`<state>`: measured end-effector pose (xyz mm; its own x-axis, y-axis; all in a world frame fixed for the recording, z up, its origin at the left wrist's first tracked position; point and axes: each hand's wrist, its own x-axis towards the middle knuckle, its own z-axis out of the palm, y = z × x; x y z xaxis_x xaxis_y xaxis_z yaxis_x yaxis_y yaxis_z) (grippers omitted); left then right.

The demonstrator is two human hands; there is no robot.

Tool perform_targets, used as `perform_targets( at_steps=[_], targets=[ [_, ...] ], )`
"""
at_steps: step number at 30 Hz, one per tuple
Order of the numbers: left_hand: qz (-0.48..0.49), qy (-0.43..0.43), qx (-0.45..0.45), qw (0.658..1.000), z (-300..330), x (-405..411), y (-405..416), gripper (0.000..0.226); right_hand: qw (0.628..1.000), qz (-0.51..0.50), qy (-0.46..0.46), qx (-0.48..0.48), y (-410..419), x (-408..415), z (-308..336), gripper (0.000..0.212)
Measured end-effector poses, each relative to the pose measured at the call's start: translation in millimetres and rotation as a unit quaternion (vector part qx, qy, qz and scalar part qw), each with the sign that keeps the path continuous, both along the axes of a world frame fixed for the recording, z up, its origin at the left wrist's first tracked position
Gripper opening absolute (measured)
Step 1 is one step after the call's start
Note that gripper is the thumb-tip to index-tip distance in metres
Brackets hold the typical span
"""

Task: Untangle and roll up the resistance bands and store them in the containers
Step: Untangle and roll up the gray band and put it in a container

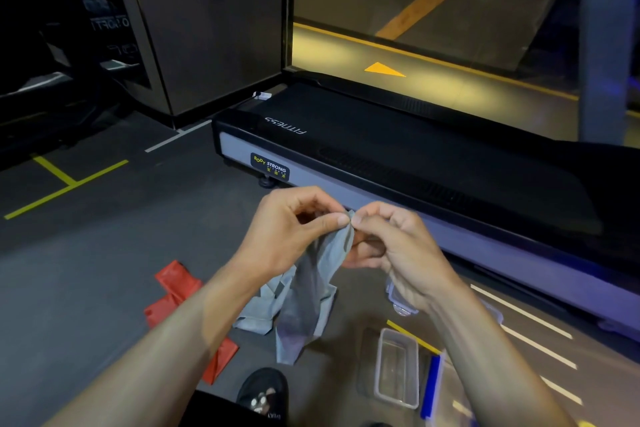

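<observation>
Grey band (313, 291) held up between both hands, above the floor (86, 263). Top edge of band pinched at one spot: left hand (294, 229) thumb and forefinger closed on it from the left, right hand (391, 246) thumb and forefinger closed on it from the right, fingertips of both hands touching or nearly so. Remaining fingers (367, 250) of right hand curled behind the band. Band hanging down from the pinch in loose folds; lower end bunched on the floor, just in front of a black shoe (265, 392).

Red band (175, 291) flat on the floor to the left of the grey one, partly hidden under the left forearm, close to the grey heap; contact between them not discernible.

Clear container (398, 367) open and upright on the floor, lower right, near the grey band's lower end but apart from it. Blue strip (431, 385) just right of container. Second clear container (398, 302), mostly hidden behind the right wrist.

Treadmill (398, 149) base running across directly beyond the hands, closing off the far and right side. Open floor to the left and far left, marked with yellow lines (65, 187).
</observation>
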<state>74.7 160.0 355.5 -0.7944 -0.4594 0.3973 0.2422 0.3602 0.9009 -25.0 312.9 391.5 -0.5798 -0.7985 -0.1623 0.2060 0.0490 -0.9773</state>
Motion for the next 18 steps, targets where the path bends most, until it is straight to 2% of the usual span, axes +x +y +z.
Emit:
perform_targets(
  at_steps=[4, 8, 12, 14, 16, 18],
  targets=[
    [0.027, 0.011, 0.010, 1.000, 1, -2, 1, 0.006, 0.998, -0.048, -0.040, -0.011, -2, -4, -1, 0.027],
    [0.044, 0.024, 0.035, 0.998, 3, 1, 0, 0.011, 0.979, -0.151, -0.122, -0.065, -4, -19, -8, 0.021],
    [0.101, 0.030, 0.001, 0.994, 6, -2, 2, 0.019, 0.970, -0.116, -0.176, -0.122, -10, -16, -10, 0.022],
    [0.138, 0.029, -0.023, 0.990, 10, -2, 4, 0.016, 0.984, -0.101, -0.106, -0.101, -13, -8, -8, 0.026],
    [0.171, 0.022, -0.065, 0.983, 15, -1, 7, 0.014, 0.991, -0.099, 0.089, -0.019, -13, -9, -10, 0.023],
    [0.191, 0.024, -0.096, 0.977, 20, 1, 8, 0.014, 0.958, -0.071, 0.269, 0.070, -12, -12, -11, 0.015]
  ],
)
